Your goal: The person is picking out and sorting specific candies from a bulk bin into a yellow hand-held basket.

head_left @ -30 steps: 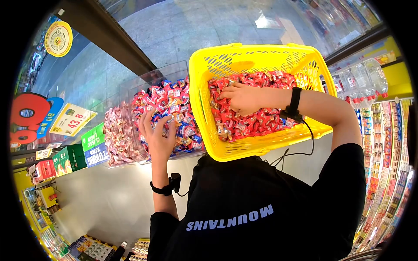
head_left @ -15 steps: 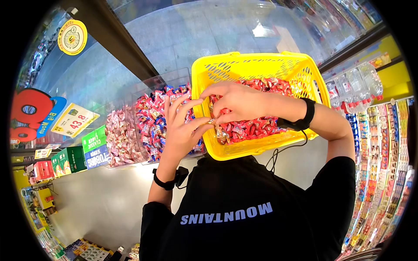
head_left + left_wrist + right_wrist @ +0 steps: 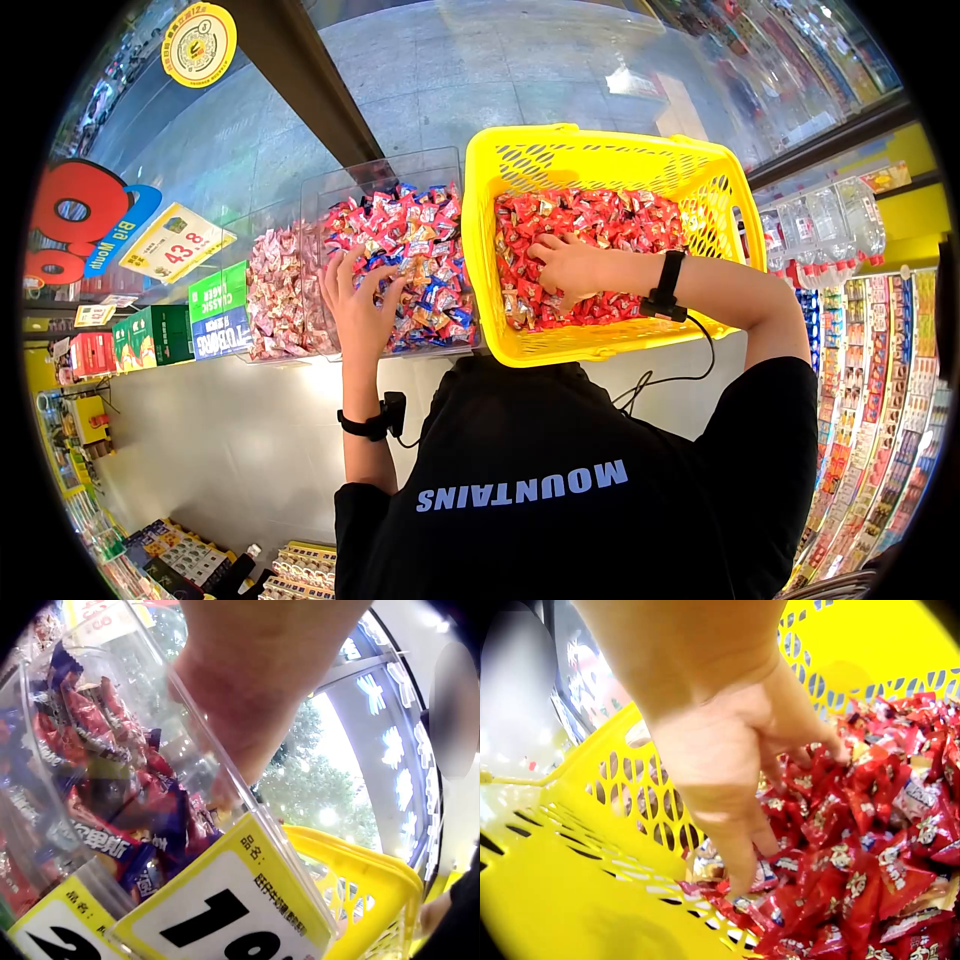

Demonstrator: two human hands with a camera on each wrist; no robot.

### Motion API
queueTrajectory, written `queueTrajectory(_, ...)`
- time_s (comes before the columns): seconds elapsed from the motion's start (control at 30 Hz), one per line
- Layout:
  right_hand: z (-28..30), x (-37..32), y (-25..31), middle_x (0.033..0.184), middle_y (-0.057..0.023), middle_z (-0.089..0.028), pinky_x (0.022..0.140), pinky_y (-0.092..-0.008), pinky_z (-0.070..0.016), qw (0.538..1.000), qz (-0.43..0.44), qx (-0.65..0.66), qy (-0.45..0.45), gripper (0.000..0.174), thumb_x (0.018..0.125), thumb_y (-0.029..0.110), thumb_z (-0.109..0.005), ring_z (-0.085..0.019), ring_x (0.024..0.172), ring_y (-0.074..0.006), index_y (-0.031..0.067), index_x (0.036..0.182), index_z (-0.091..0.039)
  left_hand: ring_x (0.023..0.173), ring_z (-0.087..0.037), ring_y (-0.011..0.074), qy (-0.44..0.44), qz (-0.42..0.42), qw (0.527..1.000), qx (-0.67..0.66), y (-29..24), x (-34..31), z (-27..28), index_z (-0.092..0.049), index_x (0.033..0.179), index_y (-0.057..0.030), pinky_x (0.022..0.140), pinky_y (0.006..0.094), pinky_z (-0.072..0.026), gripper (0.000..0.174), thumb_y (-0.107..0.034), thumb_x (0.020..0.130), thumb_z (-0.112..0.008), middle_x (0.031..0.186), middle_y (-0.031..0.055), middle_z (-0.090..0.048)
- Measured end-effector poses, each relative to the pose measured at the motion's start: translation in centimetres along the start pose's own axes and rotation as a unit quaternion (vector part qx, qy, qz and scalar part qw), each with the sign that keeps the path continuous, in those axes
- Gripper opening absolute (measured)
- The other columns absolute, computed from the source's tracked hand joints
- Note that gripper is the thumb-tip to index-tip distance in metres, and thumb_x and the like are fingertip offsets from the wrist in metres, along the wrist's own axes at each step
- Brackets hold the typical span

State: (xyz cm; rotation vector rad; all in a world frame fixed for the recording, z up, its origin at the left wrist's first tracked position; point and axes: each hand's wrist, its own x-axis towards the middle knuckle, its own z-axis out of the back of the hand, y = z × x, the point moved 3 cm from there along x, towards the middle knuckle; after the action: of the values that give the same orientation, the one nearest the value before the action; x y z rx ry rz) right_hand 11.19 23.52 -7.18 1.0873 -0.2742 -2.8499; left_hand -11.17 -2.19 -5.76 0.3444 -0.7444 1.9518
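Observation:
My right hand [image 3: 580,270] is inside a yellow shopping basket [image 3: 545,348], its fingers spread over a heap of red-wrapped candies [image 3: 625,220]. In the right wrist view the thumb and fingertips touch the candies [image 3: 855,870] near the basket's wall, and the fingers stand apart. My left hand [image 3: 362,310] hovers at the left side of a clear plastic bin [image 3: 385,172] of mixed red and blue candies [image 3: 430,215]. Its fingers and thumb are spread, with nothing seen between them. The left wrist view shows that hand [image 3: 247,697] blurred, the fingertips partly hidden behind the clear bin wall.
Another clear bin with pale pink candies [image 3: 275,290] adjoins on the left, beside green and blue boxes [image 3: 220,310] and a price sign [image 3: 178,243]. Price labels [image 3: 217,915] front the bins. Bottles [image 3: 830,215] stand right of the basket. Glass panes rise behind.
Half a second ago both hands met at the basket's left rim with a small gold-wrapped candy between their fingertips. They have since parted, left hand to the bin, right hand into the basket.

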Motion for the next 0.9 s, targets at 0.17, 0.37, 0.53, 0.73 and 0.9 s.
queueTrajectory(0.17,-1.2,0.7,-0.3,0.156,-0.0147,-0.045,0.116,-0.0649,-0.0352,0.999,-0.001,-0.033,-0.031,0.040,0.072,0.046,-0.092,-0.034,0.149,-0.0418,0.0219,0.104,-0.084,0.141,-0.050,0.0372,0.004,0.003,1.000,-0.029,-1.0,0.1,0.5,-0.080,0.105,-0.0160,0.123,0.0595,-0.0296,0.020,-0.019,0.086,-0.085,0.143,0.0088,-0.062)
queueTrajectory(0.37,-2.6,0.8,-0.7,0.151,-0.0140,-0.049,0.113,-0.0666,-0.0385,0.994,0.011,-0.051,-0.095,0.035,0.077,0.041,-0.087,-0.038,0.146,-0.0423,0.0224,0.106,-0.085,0.140,-0.051,0.0359,-0.010,-0.019,0.997,-0.075,-3.4,1.9,0.9,-0.080,0.106,-0.0163,0.122,0.0607,-0.0307,0.020,-0.015,0.086,-0.084,0.142,0.0082,-0.061)
queueTrajectory(0.53,1.7,0.4,-1.6,0.147,-0.0187,-0.055,0.114,-0.0577,-0.0421,0.993,0.053,0.086,-0.064,0.025,0.076,0.032,-0.086,-0.044,0.144,-0.0433,0.0248,0.100,-0.086,0.140,-0.051,0.0366,-0.012,-0.052,0.993,-0.105,-5.5,3.2,1.3,-0.080,0.107,-0.0164,0.123,0.0632,-0.0292,0.025,-0.016,0.083,-0.086,0.142,0.0070,-0.061)
queueTrajectory(0.73,10.8,-3.9,0.1,0.144,-0.0116,-0.062,0.103,-0.0436,-0.0529,0.920,0.165,0.170,-0.313,0.016,0.088,0.024,-0.084,-0.065,0.122,-0.0319,0.0182,0.103,-0.086,0.141,-0.050,0.0362,0.048,-0.101,0.983,-0.145,-9.5,5.4,1.9,-0.080,0.103,-0.0174,0.125,0.0645,-0.0242,0.029,-0.022,0.077,-0.091,0.142,0.0055,-0.061)
queueTrajectory(0.9,12.4,-4.9,2.2,0.140,-0.0110,-0.063,0.102,-0.0436,-0.0536,0.883,0.180,0.263,-0.344,0.015,0.090,0.021,-0.082,-0.065,0.120,-0.0334,0.0167,0.104,-0.084,0.139,-0.053,0.0337,0.015,-0.148,0.981,-0.128,-9.9,4.9,0.9,-0.080,0.091,-0.0168,0.126,0.0650,-0.0225,0.023,-0.023,0.073,-0.093,0.136,0.0020,-0.066)
